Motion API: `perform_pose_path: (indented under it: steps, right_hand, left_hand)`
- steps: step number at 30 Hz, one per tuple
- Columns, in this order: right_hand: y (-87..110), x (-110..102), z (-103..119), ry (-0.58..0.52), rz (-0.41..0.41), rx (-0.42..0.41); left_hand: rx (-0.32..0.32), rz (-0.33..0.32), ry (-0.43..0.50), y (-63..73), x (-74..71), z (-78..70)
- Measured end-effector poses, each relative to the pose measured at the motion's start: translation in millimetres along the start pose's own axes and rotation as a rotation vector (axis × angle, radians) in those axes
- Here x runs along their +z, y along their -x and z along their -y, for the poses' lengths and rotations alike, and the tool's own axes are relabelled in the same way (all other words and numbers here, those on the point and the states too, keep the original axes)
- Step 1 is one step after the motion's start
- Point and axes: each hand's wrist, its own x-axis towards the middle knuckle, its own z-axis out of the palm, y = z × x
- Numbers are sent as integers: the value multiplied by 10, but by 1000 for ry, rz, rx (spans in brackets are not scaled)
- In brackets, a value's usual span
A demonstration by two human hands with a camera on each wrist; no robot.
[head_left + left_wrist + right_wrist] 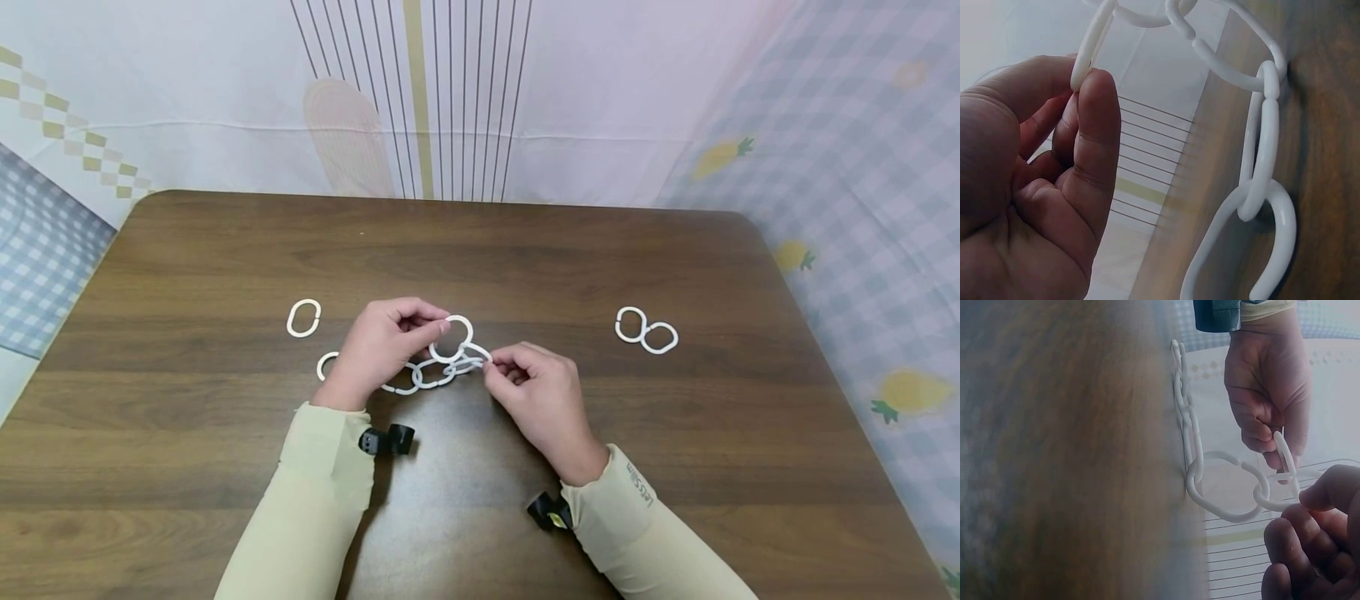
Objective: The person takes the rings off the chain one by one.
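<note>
My left hand point(375, 346) pinches a white plastic ring link point(471, 330) between thumb and fingers, its edge showing in the left wrist view. The link hooks through a second white link point(482, 351), which my right hand point(542, 398) pinches at its near side. From there a chain of white links point(433, 386) runs leftward along the table and passes partly behind my left hand and wrist. In the right wrist view, the ring link point(1285, 453) stands near upright between both hands, and the chain point(1196, 434) trails from the second link.
A single white link point(290, 323) lies on the brown wooden table point(480, 542), left of my hands. Two joined white links point(660, 350) lie to the right. A patterned cloth point(600, 100) hangs behind the table's far edge, and checked cloth point(847, 208) lines the right side.
</note>
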Motion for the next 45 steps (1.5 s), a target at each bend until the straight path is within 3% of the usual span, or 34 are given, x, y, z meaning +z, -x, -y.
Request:
perform_pose_path:
  steps: [15,21,31,45]
  right_hand:
    - [-4,-3,-3,4,6,20]
    - [4,-7,1,3,9,25]
    - [-1,-1,-4,1,10,19]
    - [0,6,-3,14,5,-10]
  left_hand:
    - [-3,-92,-63,11,-150,47]
    - [-48,-130,-83,19,-236,95]
    - [-91,-251,-136,32,-442,211]
    - [-178,-310,-290,63,-598,359]
